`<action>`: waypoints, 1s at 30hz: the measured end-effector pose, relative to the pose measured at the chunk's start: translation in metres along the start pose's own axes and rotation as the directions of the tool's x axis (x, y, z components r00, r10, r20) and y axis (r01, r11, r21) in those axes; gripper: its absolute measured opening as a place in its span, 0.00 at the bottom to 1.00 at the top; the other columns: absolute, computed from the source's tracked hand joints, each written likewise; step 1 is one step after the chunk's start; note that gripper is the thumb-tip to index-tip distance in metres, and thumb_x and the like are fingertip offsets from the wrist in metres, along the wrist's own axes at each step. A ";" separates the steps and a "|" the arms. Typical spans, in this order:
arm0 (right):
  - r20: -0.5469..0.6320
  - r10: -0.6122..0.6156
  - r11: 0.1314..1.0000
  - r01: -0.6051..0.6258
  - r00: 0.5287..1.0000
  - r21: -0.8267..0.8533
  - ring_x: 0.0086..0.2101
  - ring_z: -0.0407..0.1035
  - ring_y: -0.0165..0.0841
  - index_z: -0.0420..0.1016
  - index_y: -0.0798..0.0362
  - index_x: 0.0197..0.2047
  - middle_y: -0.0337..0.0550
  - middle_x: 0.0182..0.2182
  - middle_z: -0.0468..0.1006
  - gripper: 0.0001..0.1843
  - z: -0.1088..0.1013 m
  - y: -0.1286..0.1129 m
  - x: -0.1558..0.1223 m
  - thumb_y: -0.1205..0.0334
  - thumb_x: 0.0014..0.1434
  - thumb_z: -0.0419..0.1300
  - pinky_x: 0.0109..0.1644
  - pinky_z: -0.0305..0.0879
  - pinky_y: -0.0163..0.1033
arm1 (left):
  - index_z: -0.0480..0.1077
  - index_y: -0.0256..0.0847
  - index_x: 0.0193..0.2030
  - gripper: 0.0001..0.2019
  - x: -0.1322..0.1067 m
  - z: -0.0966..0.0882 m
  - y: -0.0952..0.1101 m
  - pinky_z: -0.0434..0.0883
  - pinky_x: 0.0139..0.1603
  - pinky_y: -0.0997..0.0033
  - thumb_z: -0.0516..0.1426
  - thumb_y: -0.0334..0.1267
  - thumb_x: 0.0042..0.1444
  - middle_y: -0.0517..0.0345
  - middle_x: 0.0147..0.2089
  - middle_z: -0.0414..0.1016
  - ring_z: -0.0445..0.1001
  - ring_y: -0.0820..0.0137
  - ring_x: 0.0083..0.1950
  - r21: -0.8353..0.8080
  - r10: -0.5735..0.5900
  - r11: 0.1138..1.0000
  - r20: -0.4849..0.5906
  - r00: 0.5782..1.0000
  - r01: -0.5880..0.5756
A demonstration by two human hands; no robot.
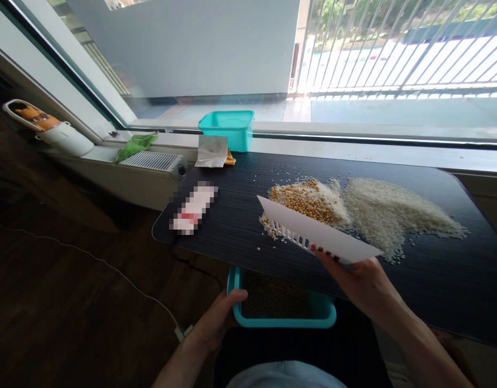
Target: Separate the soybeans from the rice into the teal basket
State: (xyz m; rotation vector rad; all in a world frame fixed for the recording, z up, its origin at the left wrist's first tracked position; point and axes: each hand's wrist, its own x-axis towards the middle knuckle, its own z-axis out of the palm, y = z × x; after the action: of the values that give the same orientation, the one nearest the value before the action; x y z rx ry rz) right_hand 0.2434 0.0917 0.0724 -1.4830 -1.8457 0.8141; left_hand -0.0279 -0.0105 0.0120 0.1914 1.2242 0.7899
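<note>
My right hand (363,280) grips a white slotted card (313,230) that rests edge-down on the dark table (232,226), against a heap of yellow beans (307,200) mixed with white rice (387,213). My left hand (219,318) is closed on the left rim of a teal basket (284,321), held below the table's near edge. The basket holds yellow beans (272,297). A few loose beans lie beside the card.
A second teal tub (228,128) stands on the window sill at the back, with a grey bag (211,152) leaning on it. A blurred white packet (194,207) lies at the table's left. A radiator (143,161) and green cloth (135,144) are left.
</note>
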 end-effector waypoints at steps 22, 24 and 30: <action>0.001 0.006 0.999 -0.006 1.000 0.040 0.35 0.81 0.43 0.84 0.51 0.41 0.40 0.34 0.86 0.16 0.003 -0.014 -0.002 0.53 0.56 0.60 0.36 0.78 0.38 | 0.73 0.34 0.50 0.24 -0.003 0.000 0.004 0.75 0.51 0.58 0.65 0.43 0.48 0.46 0.49 0.81 0.78 0.54 0.51 -0.006 0.018 1.000 -0.021 1.000 -0.018; 0.004 0.020 0.999 -0.020 1.000 0.042 0.34 0.81 0.43 0.84 0.51 0.39 0.40 0.33 0.86 0.15 0.002 -0.015 -0.002 0.53 0.56 0.60 0.36 0.78 0.38 | 0.72 0.34 0.51 0.24 -0.004 0.000 0.004 0.75 0.51 0.58 0.65 0.43 0.48 0.46 0.48 0.81 0.78 0.55 0.51 -0.015 0.015 1.000 -0.021 1.000 -0.015; 0.055 0.036 0.997 -0.039 0.998 0.072 0.34 0.80 0.43 0.84 0.50 0.41 0.39 0.34 0.86 0.14 0.002 -0.013 -0.007 0.54 0.56 0.62 0.37 0.78 0.39 | 0.74 0.35 0.48 0.21 -0.004 -0.002 0.002 0.75 0.50 0.58 0.64 0.44 0.49 0.48 0.45 0.82 0.79 0.56 0.49 -0.012 0.012 1.000 -0.016 1.000 -0.013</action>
State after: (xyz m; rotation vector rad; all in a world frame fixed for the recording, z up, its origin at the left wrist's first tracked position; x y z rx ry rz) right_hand 0.2353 0.0824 0.0803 -1.4672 -1.8122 0.9377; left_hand -0.0308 -0.0117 0.0157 0.1830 1.2341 0.8111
